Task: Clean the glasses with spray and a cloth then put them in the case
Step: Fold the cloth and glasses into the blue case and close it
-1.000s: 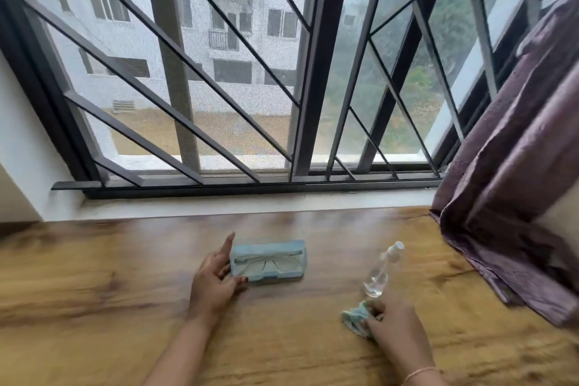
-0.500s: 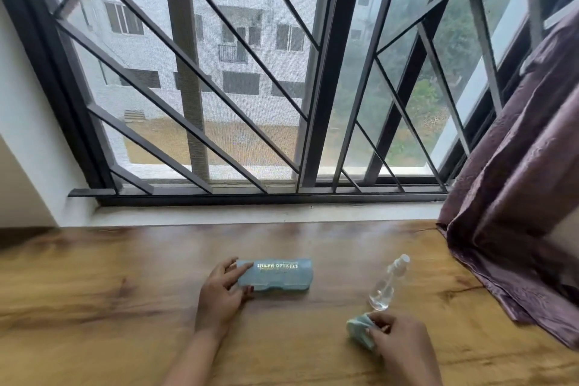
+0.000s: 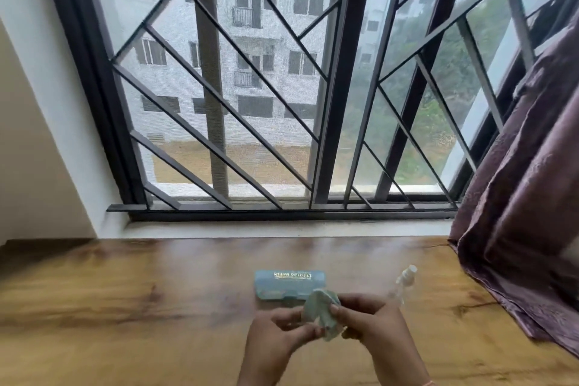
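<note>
A pale blue glasses case (image 3: 289,283) with gold lettering lies closed on the wooden table (image 3: 125,307); the glasses are not visible. Just in front of it, both hands hold a small pale green cloth (image 3: 322,312) above the table. My left hand (image 3: 279,341) pinches its lower left edge and my right hand (image 3: 372,326) grips its right side. A clear spray bottle (image 3: 404,280) with a white nozzle stands behind my right hand, partly hidden by it.
A barred window (image 3: 282,88) and its pale sill (image 3: 282,229) run along the table's far edge. A purple curtain (image 3: 526,213) hangs at the right and drapes onto the table's right end. A white wall (image 3: 37,135) closes the left side.
The case lid went from open to closed. My left hand left the case and my right hand lifted the cloth off the table; both now hold the cloth in front of the case.
</note>
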